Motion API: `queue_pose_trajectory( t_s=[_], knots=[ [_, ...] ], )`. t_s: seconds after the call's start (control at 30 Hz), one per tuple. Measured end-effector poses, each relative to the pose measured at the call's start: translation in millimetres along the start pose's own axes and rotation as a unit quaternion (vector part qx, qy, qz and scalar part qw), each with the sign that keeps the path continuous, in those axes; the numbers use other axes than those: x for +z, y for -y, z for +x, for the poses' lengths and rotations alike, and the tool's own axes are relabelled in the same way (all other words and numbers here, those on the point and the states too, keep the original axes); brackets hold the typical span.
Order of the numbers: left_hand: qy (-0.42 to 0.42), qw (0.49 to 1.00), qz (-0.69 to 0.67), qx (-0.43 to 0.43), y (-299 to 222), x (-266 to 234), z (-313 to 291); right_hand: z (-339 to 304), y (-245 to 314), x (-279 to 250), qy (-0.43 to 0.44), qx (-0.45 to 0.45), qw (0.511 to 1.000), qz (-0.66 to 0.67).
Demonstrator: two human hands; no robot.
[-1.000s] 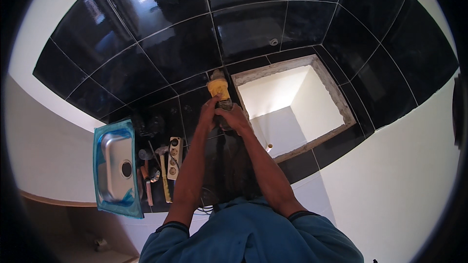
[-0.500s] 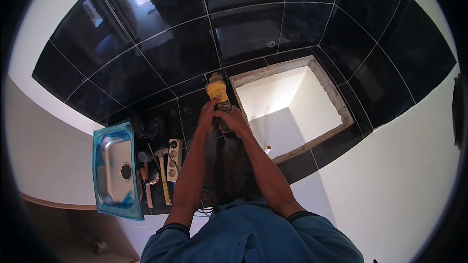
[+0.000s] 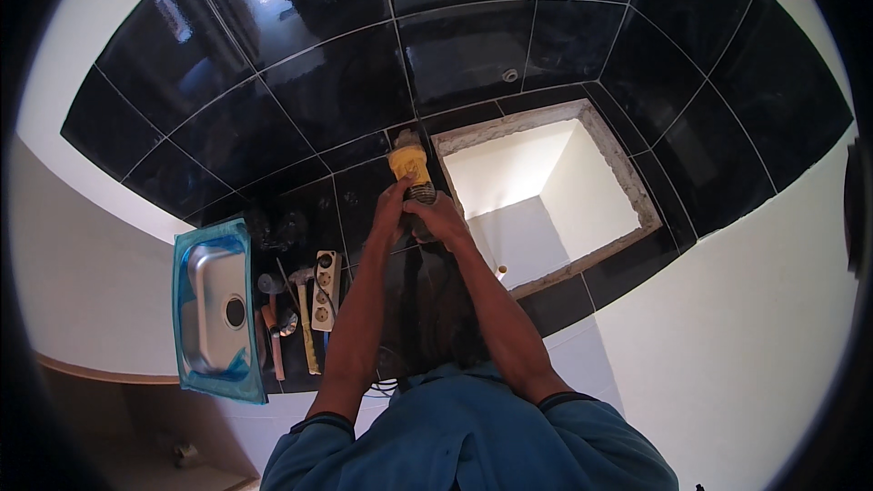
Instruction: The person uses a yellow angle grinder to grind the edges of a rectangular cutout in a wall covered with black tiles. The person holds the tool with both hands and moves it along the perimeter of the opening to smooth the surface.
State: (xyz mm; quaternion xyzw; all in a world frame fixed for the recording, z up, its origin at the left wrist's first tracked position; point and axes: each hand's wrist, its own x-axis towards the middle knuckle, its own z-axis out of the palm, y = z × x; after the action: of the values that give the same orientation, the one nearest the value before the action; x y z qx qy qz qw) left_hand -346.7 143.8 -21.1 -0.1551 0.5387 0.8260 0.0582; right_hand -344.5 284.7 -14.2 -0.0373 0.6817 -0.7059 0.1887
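Observation:
Both my hands are wrapped around a yellow and dark power tool (image 3: 409, 162), which looks like an angle grinder, held over the black tiled counter. My left hand (image 3: 389, 207) grips its left side, thumb up along the yellow housing. Opposite it, my right hand (image 3: 440, 218) closes round the dark ribbed part. The tool's far end points at the foot of the tiled wall, and its disc, if any, cannot be made out. Just right of it lies the left edge of a rectangular cutout (image 3: 644, 184) with rough, pale edges.
Left on the counter (image 3: 364, 189) lies a steel sink (image 3: 211, 309) with blue film. Beside it are a hammer (image 3: 306, 323), another handled tool (image 3: 274, 345) and a white power strip (image 3: 326, 295) with a cable. A small pipe fitting (image 3: 509, 75) sits in the black tiled wall (image 3: 464, 45).
The whole view has shifted slightly. My hands keep the same grip on the power tool, which stays by the cutout's left edge.

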Motion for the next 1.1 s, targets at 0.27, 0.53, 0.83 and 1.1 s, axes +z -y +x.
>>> queue_pose_trajectory(
  t_s=[0.27, 0.53, 0.83, 1.1],
  knots=[
    [-0.005, 1.0, -0.017, -0.005, 7, -2, -1, -14, 7, -1, 0.008, 0.022, 1.0, 0.02],
    [-0.01, 1.0, -0.004, -0.008, 15, -6, -4, -25, 9, -1, 0.0, 0.029, 1.0, 0.012],
    [-0.001, 1.0, -0.009, -0.006, 17, -2, -25, -50, 23, -1, -0.008, 0.053, 0.999, 0.003],
    [-0.014, 1.0, -0.004, -0.011, 23, 2, -36, -48, -8, -2, -0.008, 0.048, 0.998, 0.03]
  ],
)
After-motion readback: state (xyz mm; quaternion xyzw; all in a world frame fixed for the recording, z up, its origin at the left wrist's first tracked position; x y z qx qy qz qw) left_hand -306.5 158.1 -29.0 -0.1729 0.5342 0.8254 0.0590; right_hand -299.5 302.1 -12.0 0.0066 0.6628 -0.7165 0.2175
